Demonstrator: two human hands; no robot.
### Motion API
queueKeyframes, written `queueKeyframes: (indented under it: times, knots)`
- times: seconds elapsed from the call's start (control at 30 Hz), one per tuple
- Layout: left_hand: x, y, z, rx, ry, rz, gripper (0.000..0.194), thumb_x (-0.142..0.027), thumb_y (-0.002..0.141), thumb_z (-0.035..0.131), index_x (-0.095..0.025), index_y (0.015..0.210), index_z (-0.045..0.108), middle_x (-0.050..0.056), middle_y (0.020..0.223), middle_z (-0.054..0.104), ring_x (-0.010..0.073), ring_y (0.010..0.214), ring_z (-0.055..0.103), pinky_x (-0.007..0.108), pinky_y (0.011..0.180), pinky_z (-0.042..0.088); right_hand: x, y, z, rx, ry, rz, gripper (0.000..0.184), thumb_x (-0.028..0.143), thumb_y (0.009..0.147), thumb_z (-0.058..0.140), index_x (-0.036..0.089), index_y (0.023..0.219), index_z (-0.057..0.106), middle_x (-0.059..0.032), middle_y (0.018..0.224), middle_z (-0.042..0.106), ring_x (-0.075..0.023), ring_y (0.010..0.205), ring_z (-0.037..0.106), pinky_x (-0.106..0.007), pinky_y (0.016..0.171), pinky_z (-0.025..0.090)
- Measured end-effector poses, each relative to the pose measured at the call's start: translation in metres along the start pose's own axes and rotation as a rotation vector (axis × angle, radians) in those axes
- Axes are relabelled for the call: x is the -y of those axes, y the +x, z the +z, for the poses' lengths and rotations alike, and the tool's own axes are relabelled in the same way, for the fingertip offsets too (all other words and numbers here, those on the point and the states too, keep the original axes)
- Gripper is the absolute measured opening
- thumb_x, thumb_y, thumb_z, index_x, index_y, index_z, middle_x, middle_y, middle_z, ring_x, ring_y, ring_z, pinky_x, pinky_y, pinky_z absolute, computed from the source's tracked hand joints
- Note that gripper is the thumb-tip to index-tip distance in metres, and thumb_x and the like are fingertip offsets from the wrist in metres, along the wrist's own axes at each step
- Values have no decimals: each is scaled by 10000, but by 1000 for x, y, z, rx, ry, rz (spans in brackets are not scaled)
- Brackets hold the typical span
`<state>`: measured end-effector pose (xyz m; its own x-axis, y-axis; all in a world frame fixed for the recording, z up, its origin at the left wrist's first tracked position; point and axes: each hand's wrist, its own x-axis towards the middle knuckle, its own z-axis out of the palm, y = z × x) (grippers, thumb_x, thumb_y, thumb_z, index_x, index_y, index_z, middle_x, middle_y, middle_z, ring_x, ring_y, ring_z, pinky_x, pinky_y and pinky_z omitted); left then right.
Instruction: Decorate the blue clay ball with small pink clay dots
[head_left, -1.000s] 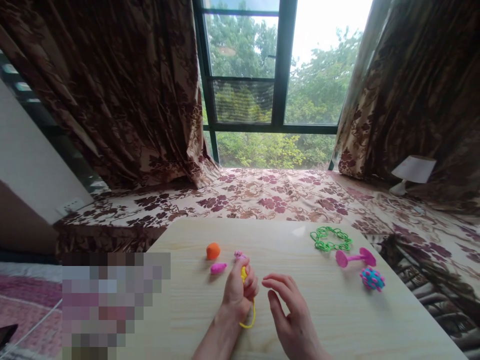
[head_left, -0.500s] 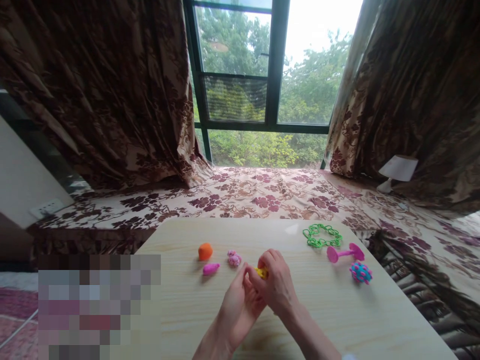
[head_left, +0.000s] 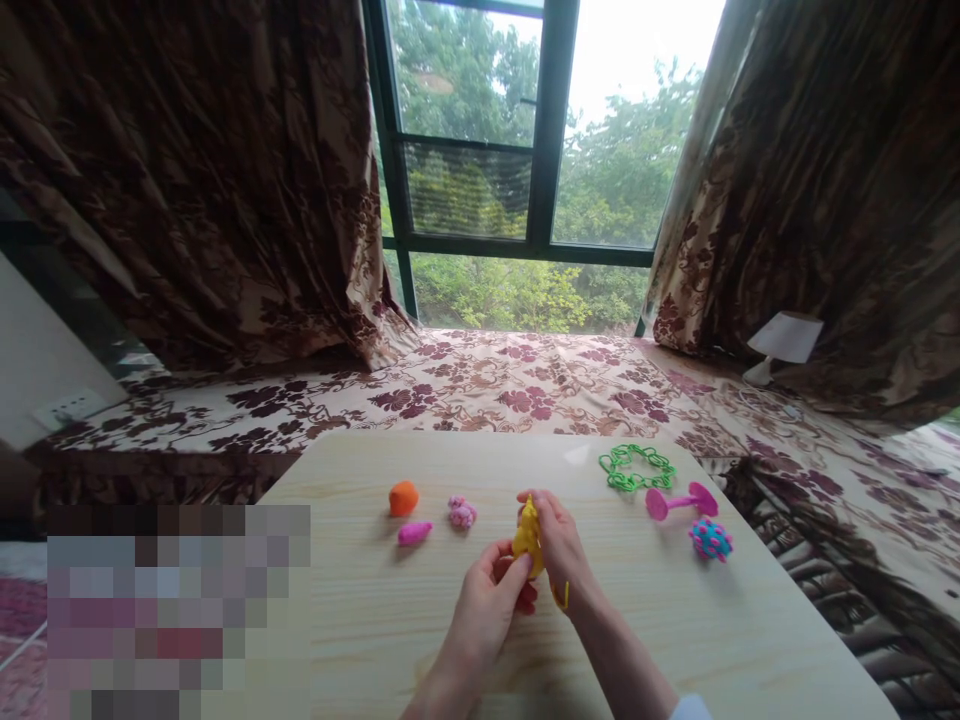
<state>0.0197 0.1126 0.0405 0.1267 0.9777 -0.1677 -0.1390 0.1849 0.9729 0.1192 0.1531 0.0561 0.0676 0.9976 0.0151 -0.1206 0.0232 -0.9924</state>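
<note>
Between my hands stands a lumpy yellow piece of modelling clay (head_left: 529, 540), longer than wide, with a narrow upper end. My left hand (head_left: 491, 595) pinches its lower part between thumb and fingers. Against its right side my right hand (head_left: 556, 540) is curled, fingers near the top; the palm side is hidden. A thin yellow strand (head_left: 564, 597) hangs by the right wrist. To the left lie a pink-and-white bumpy lump (head_left: 462, 512), a magenta tapered piece (head_left: 415, 533) and an orange rounded lump (head_left: 403, 498).
On the pale wooden table (head_left: 375, 630), at the right, lie a green chain of loops (head_left: 637, 468), a pink dumbbell shape (head_left: 681, 502) and a blue ball with pink dots (head_left: 711, 540). Behind is a floral-covered ledge (head_left: 525, 385) with a white lamp (head_left: 785, 338). A blurred patch covers the lower left.
My hands have shifted apart a little, and the yellow clay, mostly covered before, now shows upright between them. A yellow strand has come into sight by the right wrist.
</note>
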Motion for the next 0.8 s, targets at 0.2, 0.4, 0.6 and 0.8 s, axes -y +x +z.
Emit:
queueKeyframes:
  times: [0.2, 0.4, 0.6, 0.8]
  knots:
    - [-3, 7, -10, -82, 175, 125, 239, -338, 805, 452, -153, 788, 604, -20, 583, 519, 101, 515, 430, 204, 471, 339, 7, -13, -9, 56, -158, -108, 217, 410, 736, 592, 206, 802, 560, 51, 618, 514, -104, 576, 458, -207, 562, 352]
    - [-8, -6, -2, -188, 361, 362, 157, -287, 775, 503, -200, 752, 632, 1, 724, 552, 156, 720, 472, 272, 722, 371, -21, -10, 3, 73, -38, 83, 364, 495, 838, 352, 187, 668, 446, 45, 532, 426, -96, 465, 415, -205, 437, 343]
    - [-11, -2, -10, -226, 105, 282, 248, -340, 762, 558, -193, 953, 619, 23, 813, 612, 137, 688, 534, 251, 669, 438, -8, -10, -1, 154, 52, 83, 368, 529, 827, 382, 179, 789, 491, 27, 605, 496, -89, 478, 449, -187, 423, 352]
    - [-17, 5, -16, -151, -67, 129, 444, -384, 766, 562, -176, 1155, 511, -24, 603, 561, 78, 487, 470, 196, 478, 394, 17, -33, -9, 197, -157, -149, 294, 386, 830, 489, 217, 1067, 451, 23, 712, 565, -113, 597, 516, -219, 557, 414]
